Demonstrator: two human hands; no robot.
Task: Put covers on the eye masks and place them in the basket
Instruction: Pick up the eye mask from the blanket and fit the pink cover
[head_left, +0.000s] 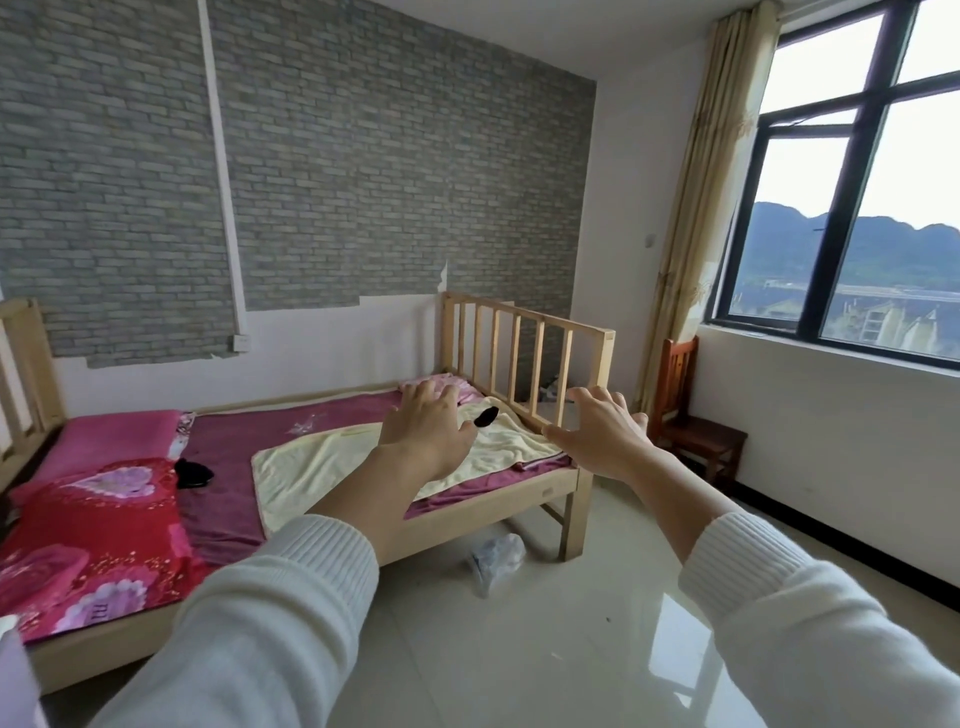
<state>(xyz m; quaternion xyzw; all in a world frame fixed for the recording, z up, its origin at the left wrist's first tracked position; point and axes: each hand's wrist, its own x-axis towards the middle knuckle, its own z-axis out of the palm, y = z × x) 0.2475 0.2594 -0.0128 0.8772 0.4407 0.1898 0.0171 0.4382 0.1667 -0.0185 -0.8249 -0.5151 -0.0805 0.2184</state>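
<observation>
- Two arms in white sleeves (270, 613) reach out over the shiny floor (519, 649) toward the bed (467, 525).
- The left hand (428, 428) is spread wide, fingers apart, palm down. It holds nothing.
- The right hand (605, 434) is spread wide too, and it is empty. It is out past the foot of the bed, touching nothing.
- One black eye mask (193, 473) lies on the purple sheet (228, 499), just beside the red flowered quilt (88, 540). It is well to the left of both hands. Its long side runs left to right.
- A second small black thing (487, 415) lies on the pale yellow towel (322, 467), just past the left hand's fingertips. It is partly hidden, so I cannot tell if it is a mask or a cover. It tilts up toward the right.
- Behind it stands the wooden rail (524, 348) of the bed.
- A wooden chair (691, 415) sits near the window (852, 197).
</observation>
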